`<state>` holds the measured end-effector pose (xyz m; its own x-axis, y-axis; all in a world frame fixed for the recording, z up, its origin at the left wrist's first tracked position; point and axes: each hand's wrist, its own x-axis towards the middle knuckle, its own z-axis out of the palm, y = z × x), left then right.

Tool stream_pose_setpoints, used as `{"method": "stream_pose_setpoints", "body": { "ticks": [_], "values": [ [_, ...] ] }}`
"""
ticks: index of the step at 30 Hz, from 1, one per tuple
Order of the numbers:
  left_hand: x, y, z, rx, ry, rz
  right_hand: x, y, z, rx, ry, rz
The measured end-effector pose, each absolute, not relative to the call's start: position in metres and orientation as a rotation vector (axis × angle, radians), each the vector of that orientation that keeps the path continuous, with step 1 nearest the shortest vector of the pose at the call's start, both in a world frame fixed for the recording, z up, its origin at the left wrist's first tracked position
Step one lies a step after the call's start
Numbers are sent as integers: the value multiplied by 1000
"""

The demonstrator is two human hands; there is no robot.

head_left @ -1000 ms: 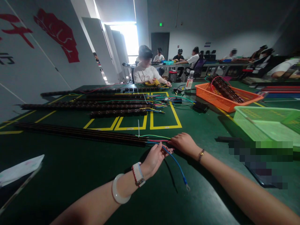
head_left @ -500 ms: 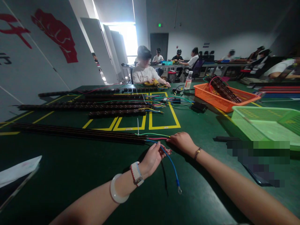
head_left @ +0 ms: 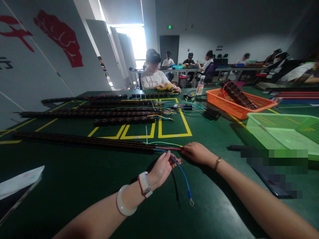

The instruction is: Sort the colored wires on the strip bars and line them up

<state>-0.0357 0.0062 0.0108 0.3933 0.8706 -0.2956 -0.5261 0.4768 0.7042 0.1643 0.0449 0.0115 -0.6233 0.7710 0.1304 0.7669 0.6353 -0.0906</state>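
Note:
My left hand (head_left: pixel 163 167) is closed in a pinch on a blue wire (head_left: pixel 183 176) that runs out of the end of a long dark strip (head_left: pixel 84 141) lying across the green table (head_left: pixel 74 186). The wire's free end with a metal ring lug (head_left: pixel 191 201) hangs down toward me. My right hand (head_left: pixel 198 153) rests on the table just right of it, fingers curled at the tips of the red wire (head_left: pixel 169 148) and green wire (head_left: pixel 164 143) from the same strip.
More dark strips (head_left: pixel 89 113) with coloured wires lie further back inside yellow floor-tape boxes. An orange basket (head_left: pixel 236 103) and a green basket (head_left: pixel 281 131) stand at the right. A paper sheet (head_left: pixel 20 181) lies at the left. A person (head_left: pixel 154 74) sits across the table.
My right hand has shifted slightly and closed onto the red and green wire ends. The blue wire's lug end swung a little left. My left hand has barely moved.

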Motion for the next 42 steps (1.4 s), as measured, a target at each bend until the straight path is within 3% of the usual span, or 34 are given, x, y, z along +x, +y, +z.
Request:
{"method": "stream_pose_setpoints", "body": {
  "ticks": [3,8,12,18,25,34,42],
  "values": [
    [-35,7,8,565,693,960,171,47,17,-1260,-2610,374],
    [-35,7,10,563,693,950,178,46,30,-1445,-2091,1252],
    [-35,5,14,542,717,948,173,35,39,-1321,-2050,1792],
    [-35,6,11,545,699,964,151,22,31,-1100,-2090,2172],
    [-35,8,8,538,713,966,148,21,30,-1226,-2039,1988],
    [-41,8,11,734,664,753,156,28,41,-1685,-2228,1167],
    [-41,4,11,972,627,661,150,27,27,-1763,-2337,1080]
  ]
}}
